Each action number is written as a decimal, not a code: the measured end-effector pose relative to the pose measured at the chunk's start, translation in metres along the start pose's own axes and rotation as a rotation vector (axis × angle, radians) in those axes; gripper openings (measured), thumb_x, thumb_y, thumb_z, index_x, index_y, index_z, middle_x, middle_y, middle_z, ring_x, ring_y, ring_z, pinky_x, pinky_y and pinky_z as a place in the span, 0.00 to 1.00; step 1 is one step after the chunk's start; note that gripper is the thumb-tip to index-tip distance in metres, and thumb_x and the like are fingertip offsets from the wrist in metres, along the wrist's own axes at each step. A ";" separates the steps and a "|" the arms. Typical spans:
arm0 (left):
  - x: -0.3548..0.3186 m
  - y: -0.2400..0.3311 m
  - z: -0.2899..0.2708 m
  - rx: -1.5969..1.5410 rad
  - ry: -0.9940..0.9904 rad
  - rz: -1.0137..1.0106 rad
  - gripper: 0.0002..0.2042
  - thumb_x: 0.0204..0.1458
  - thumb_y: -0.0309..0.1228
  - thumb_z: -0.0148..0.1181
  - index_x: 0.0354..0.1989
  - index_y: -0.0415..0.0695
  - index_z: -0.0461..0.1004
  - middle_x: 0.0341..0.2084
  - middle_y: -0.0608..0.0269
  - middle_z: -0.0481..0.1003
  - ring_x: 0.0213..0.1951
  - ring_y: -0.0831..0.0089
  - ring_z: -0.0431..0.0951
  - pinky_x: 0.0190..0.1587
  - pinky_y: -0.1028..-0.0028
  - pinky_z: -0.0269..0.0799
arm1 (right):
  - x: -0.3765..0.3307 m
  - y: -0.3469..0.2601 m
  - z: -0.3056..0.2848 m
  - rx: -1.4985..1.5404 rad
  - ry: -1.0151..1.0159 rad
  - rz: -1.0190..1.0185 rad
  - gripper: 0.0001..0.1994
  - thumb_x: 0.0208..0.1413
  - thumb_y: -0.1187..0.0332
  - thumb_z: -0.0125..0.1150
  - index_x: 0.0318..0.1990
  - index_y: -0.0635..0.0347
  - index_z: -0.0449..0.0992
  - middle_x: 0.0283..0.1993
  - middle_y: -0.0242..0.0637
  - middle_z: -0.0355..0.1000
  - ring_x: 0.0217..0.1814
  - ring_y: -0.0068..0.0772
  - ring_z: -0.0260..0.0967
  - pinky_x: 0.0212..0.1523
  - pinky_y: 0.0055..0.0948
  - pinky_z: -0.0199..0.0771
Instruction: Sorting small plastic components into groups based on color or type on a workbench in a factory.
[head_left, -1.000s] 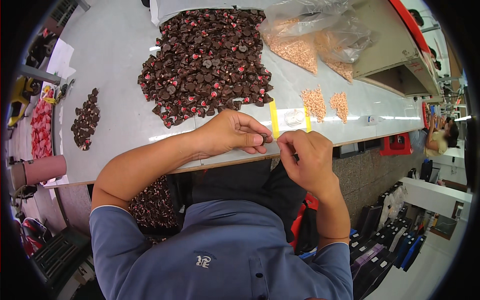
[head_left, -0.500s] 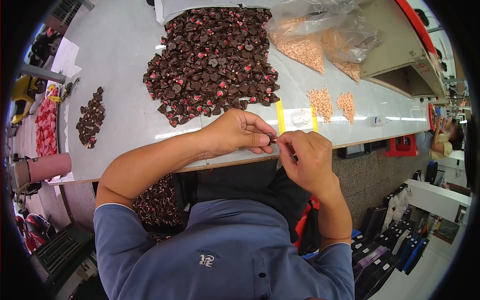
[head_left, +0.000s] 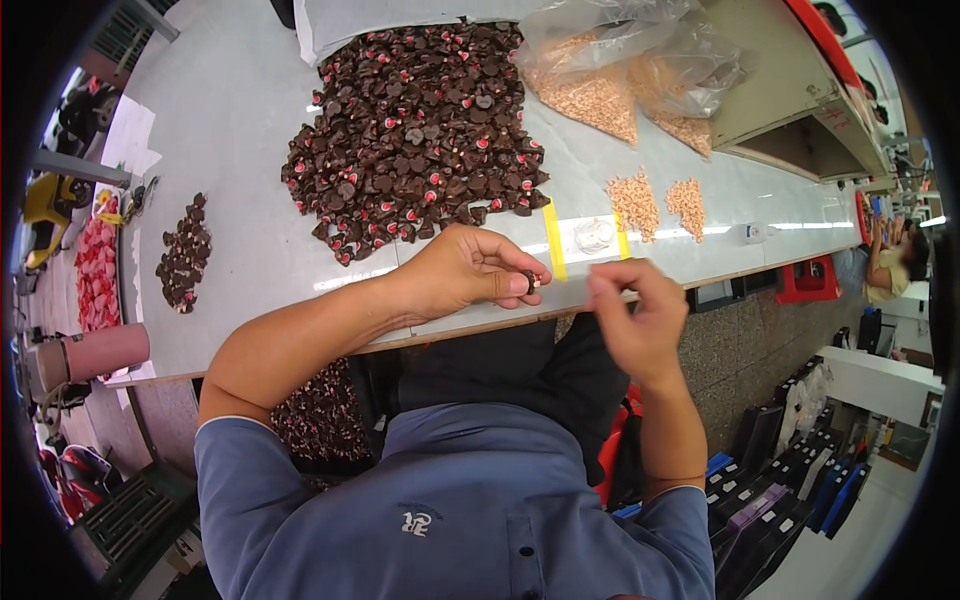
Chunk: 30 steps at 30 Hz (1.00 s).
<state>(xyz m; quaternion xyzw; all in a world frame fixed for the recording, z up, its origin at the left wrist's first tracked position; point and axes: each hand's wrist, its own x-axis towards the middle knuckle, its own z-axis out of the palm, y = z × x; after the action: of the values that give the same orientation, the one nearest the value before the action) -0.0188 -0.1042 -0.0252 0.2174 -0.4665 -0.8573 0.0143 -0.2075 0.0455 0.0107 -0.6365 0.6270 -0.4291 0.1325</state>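
My left hand [head_left: 462, 272] rests at the front edge of the white table [head_left: 240, 120] and pinches a small dark brown piece [head_left: 529, 281] between thumb and fingers. My right hand [head_left: 632, 320] hovers just right of it, off the table edge, fingertips pinched together; whether something tiny is between them I cannot tell. A big heap of dark brown pieces with red and tan spots [head_left: 415, 135] lies beyond my left hand. Two little piles of tan pellets [head_left: 658, 203] lie beyond my right hand, next to a yellow-edged clear packet [head_left: 592, 237].
Two clear bags of tan pellets [head_left: 630, 70] lie at the back. A small heap of dark pieces [head_left: 183, 254] sits far left, with red pieces [head_left: 92, 272] and a pink cylinder [head_left: 90, 355] off the table's left end. Another person [head_left: 890, 262] is at the right.
My hands were together at the table edge working one small piece. They have now parted: the right hand has drawn away to the right, the left keeps the dark piece.
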 end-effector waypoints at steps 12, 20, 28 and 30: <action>-0.004 -0.003 -0.001 0.044 0.045 -0.013 0.14 0.54 0.27 0.65 0.47 0.34 0.75 0.47 0.49 0.78 0.43 0.66 0.82 0.42 0.74 0.77 | -0.004 0.094 -0.090 -0.582 0.237 0.420 0.04 0.57 0.70 0.61 0.37 0.60 0.76 0.23 0.35 0.73 0.23 0.29 0.70 0.26 0.29 0.68; -0.002 -0.001 -0.002 0.017 0.029 -0.014 0.14 0.54 0.28 0.66 0.46 0.35 0.76 0.46 0.50 0.78 0.43 0.65 0.82 0.42 0.74 0.78 | 0.013 0.101 -0.083 -0.728 0.067 0.412 0.05 0.52 0.68 0.61 0.34 0.58 0.75 0.27 0.42 0.76 0.30 0.47 0.76 0.31 0.42 0.73; -0.002 -0.002 -0.001 0.040 0.059 -0.028 0.12 0.56 0.24 0.62 0.47 0.33 0.75 0.47 0.48 0.78 0.44 0.65 0.82 0.43 0.73 0.79 | 0.024 0.105 -0.086 -0.792 -0.074 0.378 0.05 0.52 0.68 0.59 0.35 0.57 0.75 0.28 0.43 0.77 0.31 0.50 0.76 0.32 0.44 0.74; 0.003 -0.003 0.000 0.028 0.004 -0.009 0.11 0.57 0.22 0.61 0.47 0.33 0.75 0.48 0.48 0.77 0.45 0.64 0.81 0.45 0.71 0.79 | 0.025 0.103 -0.094 -0.777 -0.106 0.386 0.04 0.52 0.68 0.59 0.34 0.57 0.75 0.27 0.43 0.76 0.32 0.50 0.76 0.32 0.44 0.73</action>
<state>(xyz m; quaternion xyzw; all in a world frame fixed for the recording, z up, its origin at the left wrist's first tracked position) -0.0210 -0.1033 -0.0287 0.2213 -0.4773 -0.8504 0.0080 -0.3492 0.0389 0.0040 -0.5312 0.8418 -0.0953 -0.0072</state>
